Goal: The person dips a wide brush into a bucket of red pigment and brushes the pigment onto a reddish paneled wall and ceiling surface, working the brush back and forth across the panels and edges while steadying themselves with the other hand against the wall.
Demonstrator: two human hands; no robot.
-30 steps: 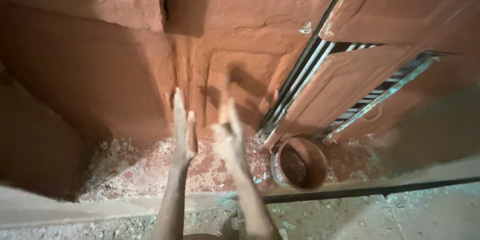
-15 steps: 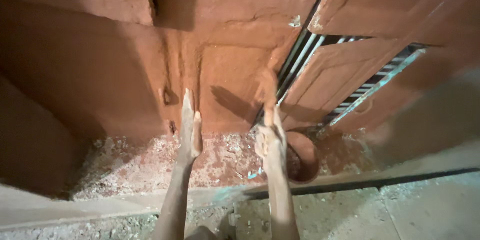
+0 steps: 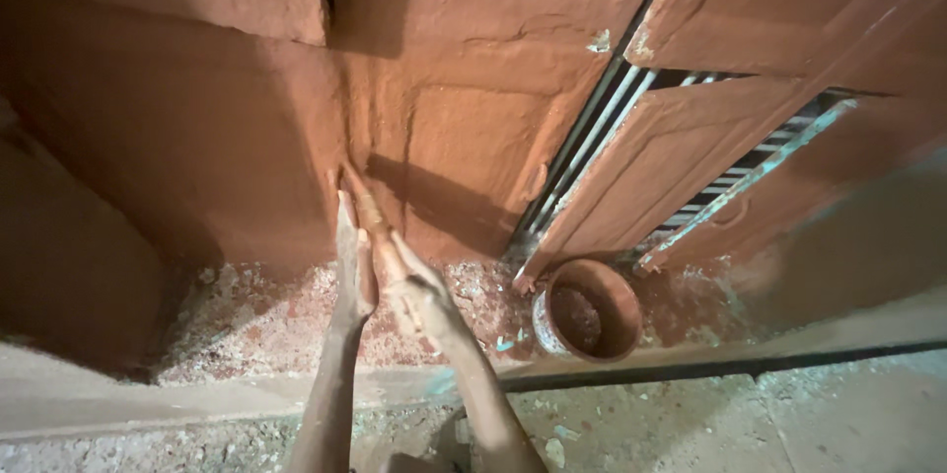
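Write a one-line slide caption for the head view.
Left hand and right hand press flat on a red mud-plastered wall, beside a clay-smeared bowl.

Two hands (image 3: 380,271), one bowl (image 3: 589,310), one door (image 3: 710,138).

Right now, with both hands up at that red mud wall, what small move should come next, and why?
Probably a short downward stroke of the right hand along the wall's inner corner: its fingers point at that wet crease, while the left hand lies flat beside it and the mud bowl stands close by.
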